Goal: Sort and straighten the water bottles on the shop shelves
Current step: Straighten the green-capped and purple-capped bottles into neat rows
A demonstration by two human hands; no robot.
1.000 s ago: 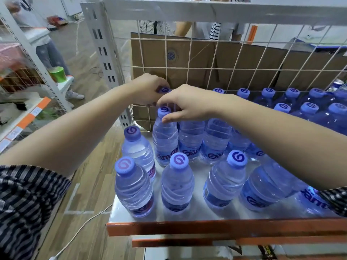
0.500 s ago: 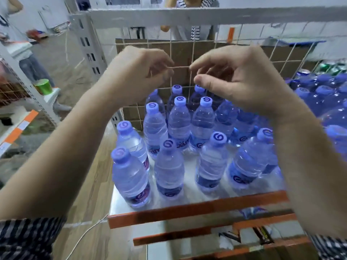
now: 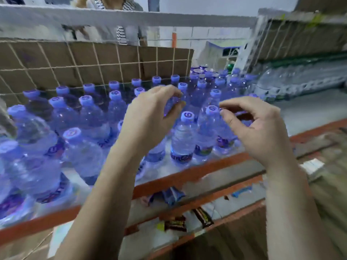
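Note:
Several clear water bottles with purple caps (image 3: 188,117) stand in rows on the white shelf with an orange front edge (image 3: 187,175). My left hand (image 3: 150,117) hovers above the middle rows, its fingers and thumb loosely curled with a bottle shoulder showing through the gap. My right hand (image 3: 255,128) hangs over the right end of the rows beside a capped bottle (image 3: 212,109), fingers loosely curled and holding nothing. The bottles at the near left (image 3: 75,147) stand unevenly and are blurred.
A wire grid backed by cardboard (image 3: 93,59) closes the shelf's rear. A shrink-wrapped bottle pack (image 3: 300,76) lies at the right. Snack packets (image 3: 174,224) sit on lower shelves. A person in a striped top (image 3: 121,34) stands behind the rack.
The view has swung right along the shelf. Both hands came down from the wire grid to just above the bottle caps, still holding nothing.

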